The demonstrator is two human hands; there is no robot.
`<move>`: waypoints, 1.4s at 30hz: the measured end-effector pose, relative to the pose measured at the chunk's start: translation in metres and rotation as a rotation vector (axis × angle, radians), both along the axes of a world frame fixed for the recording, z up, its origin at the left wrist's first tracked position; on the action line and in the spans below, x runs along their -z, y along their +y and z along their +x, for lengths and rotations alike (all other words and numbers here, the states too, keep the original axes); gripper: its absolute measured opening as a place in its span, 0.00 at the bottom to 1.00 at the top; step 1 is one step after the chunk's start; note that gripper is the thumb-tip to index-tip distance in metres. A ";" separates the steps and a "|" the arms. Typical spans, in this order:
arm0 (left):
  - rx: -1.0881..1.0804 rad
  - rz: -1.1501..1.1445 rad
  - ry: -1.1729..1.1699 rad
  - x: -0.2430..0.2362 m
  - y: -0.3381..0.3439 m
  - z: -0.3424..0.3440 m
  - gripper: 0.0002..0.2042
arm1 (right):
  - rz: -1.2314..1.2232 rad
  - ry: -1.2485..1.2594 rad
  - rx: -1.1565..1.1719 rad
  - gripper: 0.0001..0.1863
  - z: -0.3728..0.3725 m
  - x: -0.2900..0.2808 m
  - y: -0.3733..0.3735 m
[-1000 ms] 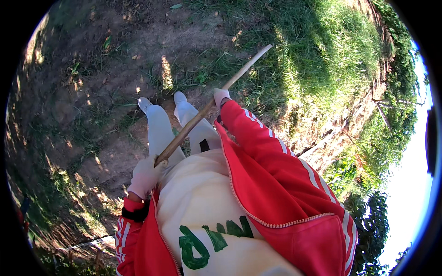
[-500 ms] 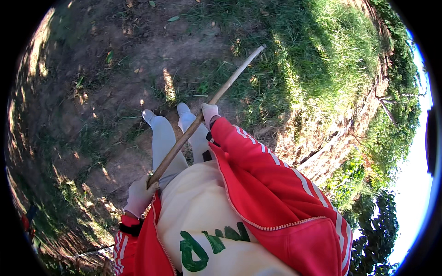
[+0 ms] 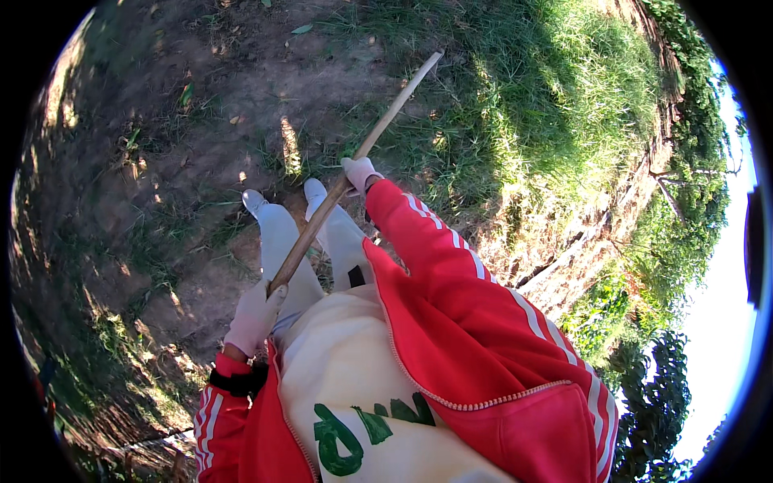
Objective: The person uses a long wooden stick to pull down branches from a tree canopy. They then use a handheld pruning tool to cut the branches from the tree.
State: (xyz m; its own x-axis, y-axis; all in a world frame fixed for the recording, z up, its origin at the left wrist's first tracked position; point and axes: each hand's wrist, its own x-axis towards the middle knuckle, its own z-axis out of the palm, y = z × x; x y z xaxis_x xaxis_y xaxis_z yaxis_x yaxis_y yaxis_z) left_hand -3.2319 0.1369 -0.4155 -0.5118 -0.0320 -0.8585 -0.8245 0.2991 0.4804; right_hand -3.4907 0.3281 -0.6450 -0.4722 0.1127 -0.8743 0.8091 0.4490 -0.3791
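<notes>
A long wooden pole (image 3: 324, 214) slants from my waist up and to the right, over the grass. Its near end sits in my left hand (image 3: 254, 319), whose gloved fingers are closed round it. Farther along the shaft, my right hand (image 3: 360, 175), also in a pale glove, is wrapped about it. The pole's far tip hangs over or rests on the edge of the grass; whether it touches, or carries any tool head, I cannot make out.
My feet in light shoes (image 3: 315, 191) stand on bare brown soil (image 3: 266, 88). Green grass (image 3: 555, 105) grows to the right, with leafy bushes (image 3: 644, 386) beyond it. A thin dark branch (image 3: 551, 264) lies on the ground at the right.
Both hands have moved slightly forward with the pole, and its far tip has swung up and a little left. Neither hand has let go.
</notes>
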 end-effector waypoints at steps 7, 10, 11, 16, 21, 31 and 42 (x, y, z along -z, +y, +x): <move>-0.166 -0.107 -0.090 -0.115 -0.029 0.099 0.13 | -0.178 -0.080 -0.043 0.14 0.082 0.027 -0.062; -0.019 -0.237 -0.083 -0.116 -0.036 0.118 0.10 | -0.282 -0.047 0.106 0.12 0.099 -0.013 -0.070; -0.010 -0.250 -0.083 -0.113 -0.037 0.121 0.09 | -0.285 0.009 0.079 0.11 0.107 0.017 -0.066; 0.061 -0.257 0.022 -0.050 -0.033 0.108 0.12 | -0.145 -0.028 0.180 0.12 0.054 -0.007 -0.040; 0.309 -0.292 0.067 0.002 0.010 0.008 0.18 | 0.135 0.318 -0.009 0.17 -0.038 -0.014 0.019; 0.305 -0.334 -0.084 -0.049 0.003 0.030 0.17 | -0.183 0.095 0.215 0.13 0.057 0.038 -0.015; 0.255 -0.309 -0.029 -0.036 0.006 0.075 0.17 | -0.316 -0.002 0.257 0.12 0.068 -0.001 -0.028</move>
